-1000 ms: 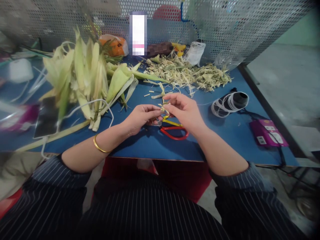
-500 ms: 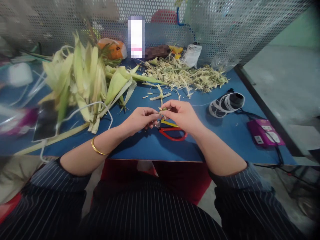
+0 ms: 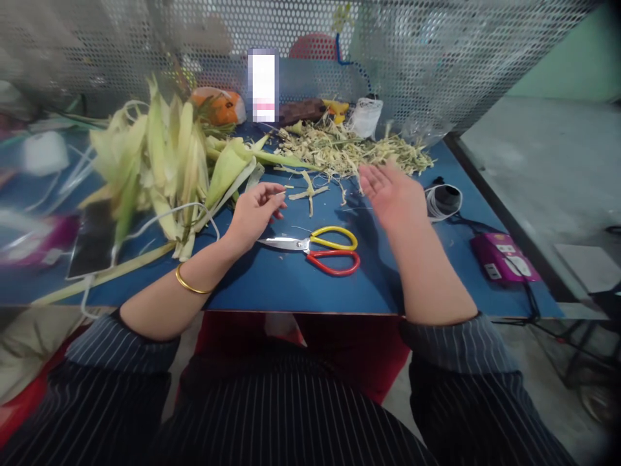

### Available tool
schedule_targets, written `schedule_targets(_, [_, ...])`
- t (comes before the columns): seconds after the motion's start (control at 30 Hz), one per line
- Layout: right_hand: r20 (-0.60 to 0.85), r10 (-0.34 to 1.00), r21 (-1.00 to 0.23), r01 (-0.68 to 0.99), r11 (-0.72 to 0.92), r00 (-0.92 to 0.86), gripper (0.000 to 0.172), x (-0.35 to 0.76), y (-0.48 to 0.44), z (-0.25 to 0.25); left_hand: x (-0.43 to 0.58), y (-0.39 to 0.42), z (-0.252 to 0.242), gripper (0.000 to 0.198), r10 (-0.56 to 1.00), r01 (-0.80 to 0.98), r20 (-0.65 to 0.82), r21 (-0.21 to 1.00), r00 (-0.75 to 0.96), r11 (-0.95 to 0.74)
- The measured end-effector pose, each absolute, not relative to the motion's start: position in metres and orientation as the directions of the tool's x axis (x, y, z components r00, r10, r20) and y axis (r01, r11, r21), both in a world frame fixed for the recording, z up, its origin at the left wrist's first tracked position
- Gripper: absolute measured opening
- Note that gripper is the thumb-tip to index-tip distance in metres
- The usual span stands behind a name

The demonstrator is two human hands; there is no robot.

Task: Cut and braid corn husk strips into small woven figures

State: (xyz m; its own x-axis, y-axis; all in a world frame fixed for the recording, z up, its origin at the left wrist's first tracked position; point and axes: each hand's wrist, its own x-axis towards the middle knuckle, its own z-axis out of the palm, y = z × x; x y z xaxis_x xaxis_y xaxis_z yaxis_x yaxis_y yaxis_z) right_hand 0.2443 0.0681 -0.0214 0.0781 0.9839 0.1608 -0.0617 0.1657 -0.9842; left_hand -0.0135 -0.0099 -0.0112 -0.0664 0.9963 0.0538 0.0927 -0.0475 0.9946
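My left hand (image 3: 258, 210) is raised a little over the blue table, its fingers curled toward the thumb; whatever lies between the fingertips is too small to make out. Below and right of it lie scissors (image 3: 303, 244) with one yellow and one red handle, blades pointing left. My right hand (image 3: 391, 194) is spread with the palm showing, in front of the heap of shredded husk (image 3: 334, 149), and holds nothing visible. Between the hands rests a cross-shaped bit of husk strips (image 3: 309, 193) with loose fibres around it.
Corn husks (image 3: 165, 155) are piled at left beside a dark phone-like slab (image 3: 92, 239) with a white cable. A spool of white cord (image 3: 444, 202) and a purple box (image 3: 504, 257) sit at right. A perforated metal screen (image 3: 412, 58) closes the back.
My hands, together at a small piece of husk before, are now apart. The right hand moved right and away from me and opened. The scissors, partly covered earlier, show fully.
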Motion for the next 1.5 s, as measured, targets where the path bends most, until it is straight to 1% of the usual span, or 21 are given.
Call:
schedule_targets(0.07, [0.154,0.985,-0.988,0.042,0.151,0.079,0.029,0.243,0.071,-0.029,-0.015,-0.007,-0.013,0.016,0.997,0.075,0.022,0.997,-0.073,-0.016])
schedule_targets(0.13, [0.208,0.978,-0.948,0.255,0.193,0.034,0.027,0.234,0.067,-0.035,-0.014,-0.005,-0.014,0.013,0.998,0.062,-0.018,0.998,-0.054,0.022])
schedule_targets(0.2, [0.337,0.936,-0.777,0.531,0.337,-0.101,0.024,0.222,0.06,-0.038,-0.012,-0.005,-0.016,0.01,0.999,0.061,-0.044,0.997,-0.026,0.046])
schedule_targets(0.27, [0.405,0.885,-0.563,0.701,0.439,-0.229,0.026,0.213,0.057,-0.039,-0.01,-0.005,-0.017,0.008,0.999,0.072,-0.052,0.996,0.0,0.052])
schedule_targets(0.33, [0.415,0.861,-0.427,0.772,0.471,-0.295,0.032,0.207,0.061,-0.041,-0.009,-0.005,-0.019,0.007,0.998,0.089,-0.055,0.995,0.021,0.053])
schedule_targets(0.4, [0.392,0.859,-0.355,0.807,0.473,-0.331,0.035,0.201,0.069,-0.042,-0.01,-0.005,-0.02,0.007,0.998,0.106,-0.058,0.993,0.035,0.054])
schedule_targets(0.47, [0.342,0.862,-0.29,0.831,0.475,-0.373,0.032,0.194,0.079,-0.042,-0.011,-0.005,-0.021,0.007,0.998,0.111,-0.058,0.992,0.039,0.053])
schedule_targets(0.53, [0.297,0.859,-0.243,0.837,0.49,-0.417,0.024,0.186,0.086,-0.041,-0.013,-0.004,-0.022,0.008,0.998,0.106,-0.053,0.993,0.038,0.049])
schedule_targets(0.6, [0.288,0.867,-0.26,0.839,0.479,-0.405,0.017,0.179,0.089,-0.036,-0.015,-0.003,-0.021,0.008,0.998,0.097,-0.056,0.994,0.025,0.053])
schedule_targets(0.63, [0.299,0.879,-0.308,0.834,0.458,-0.372,0.015,0.175,0.088,-0.032,-0.016,-0.003,-0.021,0.008,0.998,0.09,-0.06,0.994,0.012,0.058])
schedule_targets(0.7, [0.319,0.906,-0.483,0.775,0.407,-0.277,0.011,0.168,0.082,-0.023,-0.017,-0.002,-0.02,0.009,0.997,0.055,-0.068,0.996,-0.024,0.07])
schedule_targets(0.8, [0.295,0.936,-0.774,0.527,0.351,-0.191,0.014,0.158,0.063,-0.008,-0.018,-0.002,-0.017,0.022,0.988,-0.051,-0.093,0.995,-0.119,0.088])
schedule_targets(0.87, [0.28,0.935,-0.864,0.369,0.344,-0.216,0.014,0.154,0.048,-0.001,-0.018,-0.002,-0.015,0.026,0.963,-0.099,-0.098,0.992,-0.25,0.076])
schedule_targets(0.93, [0.269,0.927,-0.892,0.295,0.343,-0.263,0.015,0.152,0.034,0.001,-0.019,-0.002,-0.014,0.027,0.93,-0.106,-0.07,0.994,-0.361,0.034])
schedule_targets(1.0, [0.272,0.915,-0.884,0.297,0.36,-0.298,0.014,0.153,0.026,0.001,-0.02,-0.002,-0.013,0.034,0.933,-0.139,-0.064,0.99,-0.353,0.015])
schedule_targets(1.1, [0.306,0.896,-0.828,0.374,0.417,-0.322,0.012,0.155,0.021,-0.003,-0.02,-0.005,-0.014,0.055,0.98,-0.255,-0.152,0.96,-0.13,0.115])
schedule_targets(1.13, [0.311,0.892,-0.812,0.396,0.429,-0.329,0.012,0.156,0.021,-0.004,-0.019,-0.006,-0.014,0.057,0.984,-0.268,-0.171,0.951,-0.043,0.154])
schedule_targets(1.2, [0.314,0.882,-0.785,0.426,0.449,-0.352,0.011,0.156,0.02,-0.006,-0.016,-0.009,-0.015,0.05,0.982,-0.253,-0.174,0.949,0.075,0.188])
schedule_targets(1.27, [0.334,0.863,-0.748,0.45,0.487,-0.379,0.011,0.155,0.019,-0.007,-0.014,-0.011,-0.016,0.036,0.982,-0.234,-0.155,0.956,0.109,0.177])
schedule_targets(1.37, [0.361,0.854,-0.713,0.479,0.511,-0.375,0.008,0.155,0.016,-0.006,-0.012,-0.012,-0.016,0.028,0.99,-0.245,-0.127,0.96,0.06,0.138])
schedule_targets(1.5, [0.348,0.881,-0.78,0.422,0.461,-0.32,0.013,0.159,0.017,-0.002,-0.014,-0.01,-0.012,0.029,0.989,-0.23,-0.149,0.962,0.009,0.147])
